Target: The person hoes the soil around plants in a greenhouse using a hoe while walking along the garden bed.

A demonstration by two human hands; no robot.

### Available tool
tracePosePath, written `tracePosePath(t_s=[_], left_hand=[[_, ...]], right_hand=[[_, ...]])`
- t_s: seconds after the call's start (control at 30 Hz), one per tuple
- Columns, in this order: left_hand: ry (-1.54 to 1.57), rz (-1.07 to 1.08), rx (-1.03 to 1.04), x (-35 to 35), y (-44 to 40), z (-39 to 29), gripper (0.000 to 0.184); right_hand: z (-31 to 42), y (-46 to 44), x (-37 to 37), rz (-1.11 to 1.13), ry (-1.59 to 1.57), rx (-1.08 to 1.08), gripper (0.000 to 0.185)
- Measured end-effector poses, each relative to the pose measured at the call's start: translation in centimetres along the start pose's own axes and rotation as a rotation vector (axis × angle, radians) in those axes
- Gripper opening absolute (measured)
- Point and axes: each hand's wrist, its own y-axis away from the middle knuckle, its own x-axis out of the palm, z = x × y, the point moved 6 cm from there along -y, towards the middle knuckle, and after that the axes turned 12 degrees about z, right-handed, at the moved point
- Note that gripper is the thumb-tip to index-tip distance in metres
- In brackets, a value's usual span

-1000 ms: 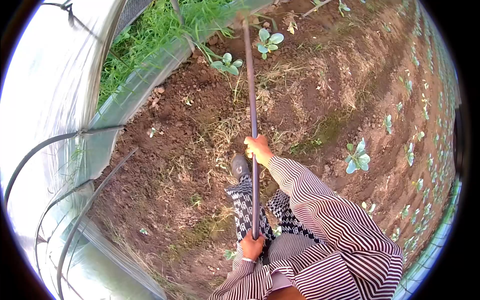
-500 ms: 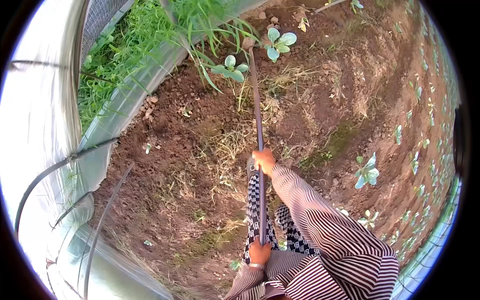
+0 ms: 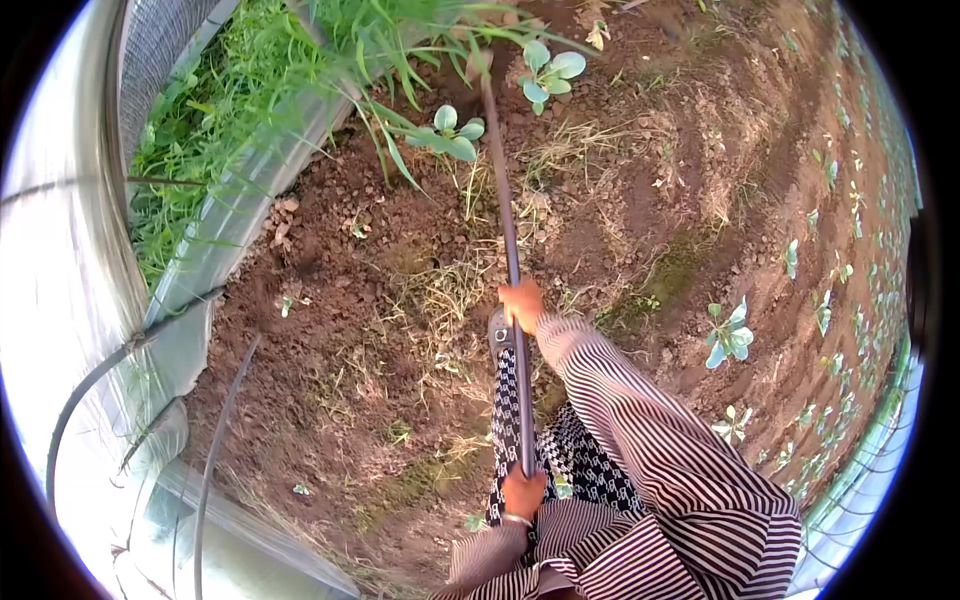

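Note:
A long-handled hoe (image 3: pixel 505 205) reaches away from my body across the soil. My right hand (image 3: pixel 522 305) is closed round the middle of its handle. At the near end, my left hand (image 3: pixel 524 493) wraps the butt in front of my thighs. The soil-coloured hoe head (image 3: pixel 480 66) is at the far end, beside the grass edge; its blade is blurred and cannot be made out. Two leafy seedlings flank the far end of the handle: one seedling (image 3: pixel 448 133) to the left, another seedling (image 3: pixel 550 76) to the right.
Plastic sheeting (image 3: pixel 60 260) and a bent dark pipe (image 3: pixel 90 380) line the left side. Tall green grass (image 3: pixel 260 110) leans over the soil at upper left. A thin rod (image 3: pixel 222 430) stands at lower left. Rows of seedlings, including a larger plant (image 3: pixel 729 335), grow on the right.
The view has shifted slightly, so the plants sit higher and further left. The hoe and both hands have moved a little away from my body. Both hands keep their hold.

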Motion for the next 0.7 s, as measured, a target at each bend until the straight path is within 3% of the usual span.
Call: tracePosePath(t_s=[0.03,0.07,0.13,0.17,0.3,0.37,0.5,0.57,0.67,0.7], left_hand=[[-0.142,-0.019,-0.057,-0.4,2.4,-1.0,0.026],[-0.096,0.017,-0.099,-0.4,5.0,0.3,0.027],[-0.129,-0.04,-0.119,-2.4,9.4,-0.4,0.025],[-0.155,-0.084,-0.143,-3.4,10.3,-1.3,0.026],[-0.254,-0.214,0.015,-6.1,7.7,-1.7,0.02],[-0.276,-0.265,0.095,-7.3,5.3,-2.1,0.016],[-0.171,-0.176,0.245,-8.1,3.0,-5.6,0.011],[0.069,0.068,0.002,-6.8,3.3,-3.9,0.015],[-0.267,-0.057,0.077,-8.7,6.9,-5.7,0.023],[-0.313,-0.094,-0.016,-9.1,7.5,-4.8,0.023]], right_hand=[[-2.3,0.9,0.1,-0.032,-0.046,0.039,0.021],[-2.1,4.6,1.0,-0.087,-0.07,0.144,0.017],[-3.8,8.3,2.9,0.051,-0.304,0.266,0.018],[-3.5,9.1,3.3,0.007,-0.339,0.277,0.019],[3.0,8.8,4.7,0.174,-0.435,0.137,0.018],[5.6,7.7,5.1,0.145,-0.418,0.021,0.016],[7.3,2.9,4.0,-0.012,-0.161,0.035,0.019],[4.7,2.4,3.1,-0.101,0.059,0.145,0.022],[3.9,6.0,4.5,-0.099,-0.229,0.201,0.015],[3.8,6.8,4.9,-0.071,-0.322,0.187,0.015]])
